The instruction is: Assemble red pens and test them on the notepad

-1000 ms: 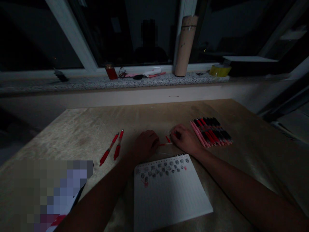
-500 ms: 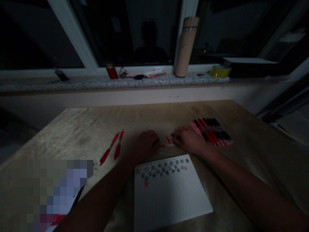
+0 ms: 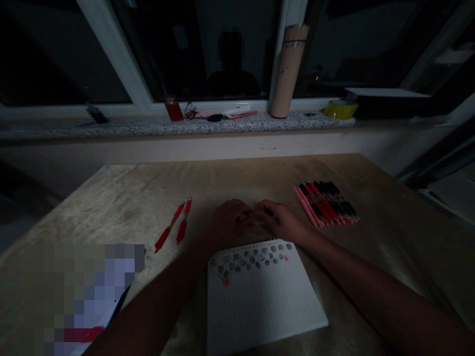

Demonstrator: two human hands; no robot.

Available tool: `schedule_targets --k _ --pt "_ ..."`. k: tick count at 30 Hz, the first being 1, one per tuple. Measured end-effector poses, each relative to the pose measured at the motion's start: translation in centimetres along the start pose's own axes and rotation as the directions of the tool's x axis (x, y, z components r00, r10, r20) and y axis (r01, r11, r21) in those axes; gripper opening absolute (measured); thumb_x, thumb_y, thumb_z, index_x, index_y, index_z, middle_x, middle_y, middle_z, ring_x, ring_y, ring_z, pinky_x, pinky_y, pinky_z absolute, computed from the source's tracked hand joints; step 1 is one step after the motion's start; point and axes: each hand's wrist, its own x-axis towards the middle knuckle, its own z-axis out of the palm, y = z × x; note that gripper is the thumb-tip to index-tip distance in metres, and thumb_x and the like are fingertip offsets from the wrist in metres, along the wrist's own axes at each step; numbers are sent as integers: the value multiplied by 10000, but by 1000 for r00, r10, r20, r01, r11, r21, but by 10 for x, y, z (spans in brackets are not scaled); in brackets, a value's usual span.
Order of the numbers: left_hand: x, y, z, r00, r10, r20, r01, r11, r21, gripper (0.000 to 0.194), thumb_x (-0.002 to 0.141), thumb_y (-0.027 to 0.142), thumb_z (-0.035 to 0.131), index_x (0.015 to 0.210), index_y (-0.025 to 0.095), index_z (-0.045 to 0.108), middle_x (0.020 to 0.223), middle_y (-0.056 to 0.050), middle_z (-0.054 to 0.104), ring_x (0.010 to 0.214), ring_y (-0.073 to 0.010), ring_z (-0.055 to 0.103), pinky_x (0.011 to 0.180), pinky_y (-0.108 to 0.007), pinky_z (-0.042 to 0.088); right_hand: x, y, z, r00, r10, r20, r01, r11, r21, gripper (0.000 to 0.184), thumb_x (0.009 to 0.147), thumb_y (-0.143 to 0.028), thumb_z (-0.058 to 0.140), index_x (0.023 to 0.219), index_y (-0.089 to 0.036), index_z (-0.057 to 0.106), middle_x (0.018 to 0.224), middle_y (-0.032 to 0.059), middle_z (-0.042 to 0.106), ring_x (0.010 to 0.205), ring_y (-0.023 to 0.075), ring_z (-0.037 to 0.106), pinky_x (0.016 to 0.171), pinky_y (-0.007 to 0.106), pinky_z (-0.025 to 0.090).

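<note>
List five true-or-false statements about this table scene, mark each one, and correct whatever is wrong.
1. The left hand and right hand are close together just beyond the notebook. True.
2. The notebook's page is blank. False: dark and red marks fill its top part.
3. Two red pens lie left of the left hand. True.
4. A tall cylinder stands on the windowsill. True.
5. The right hand rests on the windowsill. False: it is at the table, left of a row of pens.

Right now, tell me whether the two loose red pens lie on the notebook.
No, the two red pens lie on the table, left of the notebook.
</note>
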Motion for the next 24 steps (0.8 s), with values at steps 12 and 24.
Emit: schedule_targets --k 12,24 --pt "1 4 1 989 -148 5 145 959 -244 192 813 354 577 855 186 659 775 -3 631 667 -103 563 605 -217 430 4 3 6 966 257 16 -223 804 551 206 678 -340 685 761 -161 624 584 -26 596 463 73 478 436 192 332" --pt "-1 0 2 994 -103 -34 96 982 -162 119 811 229 505 856 164 593 850 -34 609 765 -131 562 675 -257 469 -2 7 -3 996 -3 -92 -40 885 -463 198 823 -314 551 699 -188 639 687 37 624 591 141 554 537 252 342"
